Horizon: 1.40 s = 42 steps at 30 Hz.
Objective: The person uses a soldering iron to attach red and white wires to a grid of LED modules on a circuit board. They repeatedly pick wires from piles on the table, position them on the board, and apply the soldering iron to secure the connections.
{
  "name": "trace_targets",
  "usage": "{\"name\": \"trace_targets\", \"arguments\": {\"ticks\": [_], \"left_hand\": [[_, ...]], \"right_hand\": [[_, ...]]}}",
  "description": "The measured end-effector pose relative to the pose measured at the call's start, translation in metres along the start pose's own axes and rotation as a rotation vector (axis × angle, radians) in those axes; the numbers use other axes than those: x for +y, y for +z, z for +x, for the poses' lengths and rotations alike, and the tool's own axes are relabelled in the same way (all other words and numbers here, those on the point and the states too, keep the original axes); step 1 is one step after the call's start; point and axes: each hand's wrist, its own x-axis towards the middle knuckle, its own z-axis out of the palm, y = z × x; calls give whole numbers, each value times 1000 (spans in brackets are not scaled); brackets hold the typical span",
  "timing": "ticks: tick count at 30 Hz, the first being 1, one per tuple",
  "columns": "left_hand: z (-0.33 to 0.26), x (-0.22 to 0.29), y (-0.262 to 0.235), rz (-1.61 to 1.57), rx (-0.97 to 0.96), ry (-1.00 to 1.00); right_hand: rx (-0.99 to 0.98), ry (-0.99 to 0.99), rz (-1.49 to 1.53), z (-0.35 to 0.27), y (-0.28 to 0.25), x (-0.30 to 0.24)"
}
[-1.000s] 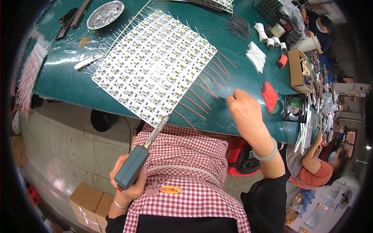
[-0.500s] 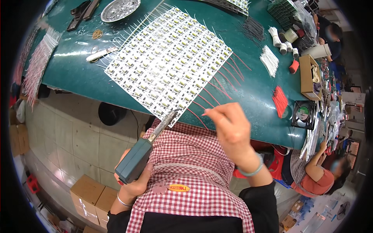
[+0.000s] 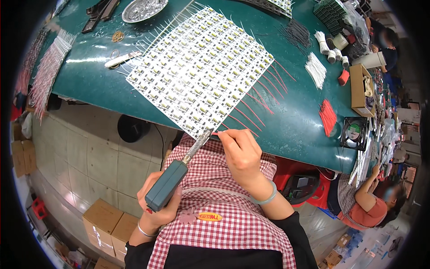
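Note:
A white panel of small circuit boards [image 3: 197, 74], dotted with yellow-green components, lies on the green table with its near corner at the edge. My left hand [image 3: 161, 214] is wrapped around the dark green handle of a soldering iron [image 3: 167, 184]. The iron's tip touches or hovers at that near corner. Beside the tip, my right hand [image 3: 244, 154] pinches a short red wire [image 3: 215, 133] at the panel's edge; the fingers hide most of the wire. Several red wires [image 3: 253, 113] stick out along the right side, and white wires [image 3: 154, 33] along the upper left.
Loose red wires [image 3: 328, 117], white wires [image 3: 316, 71] and black wires [image 3: 296, 35] lie at the right. A metal dish [image 3: 142, 10] and a white-handled tool [image 3: 123, 59] sit at the left. A small fan [image 3: 354, 132] and a cardboard box [image 3: 358, 87] stand far right. A co-worker [image 3: 369, 201] sits there.
My right hand has come down and left, bringing its pinching fingers to the panel's near corner beside the iron's tip. The whole view has shifted slightly.

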Motion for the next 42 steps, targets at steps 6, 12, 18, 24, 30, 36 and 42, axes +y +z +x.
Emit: {"name": "trace_targets", "arguments": {"ticks": [6, 12, 18, 24, 30, 36, 42], "left_hand": [[1, 1, 0, 15, -6, 16], [4, 2, 0, 31, -18, 32], [8, 5, -2, 51, -36, 20], [3, 0, -4, 60, -27, 35], [-3, -6, -5, 47, 38, 84], [-2, -1, -5, 61, 55, 92], [-8, -1, -11, 68, 27, 41]], "right_hand": [[-15, -14, 10, 1, 0, -2], [-44, -20, 5, 2, -1, -2], [-45, -29, -14, 3, 0, -1], [-39, -16, -33, 5, 0, -4], [-47, -17, -45, 4, 0, -4], [-35, -9, -50, 3, 1, -5], [80, -57, 1, -1, 3, -8]]}}
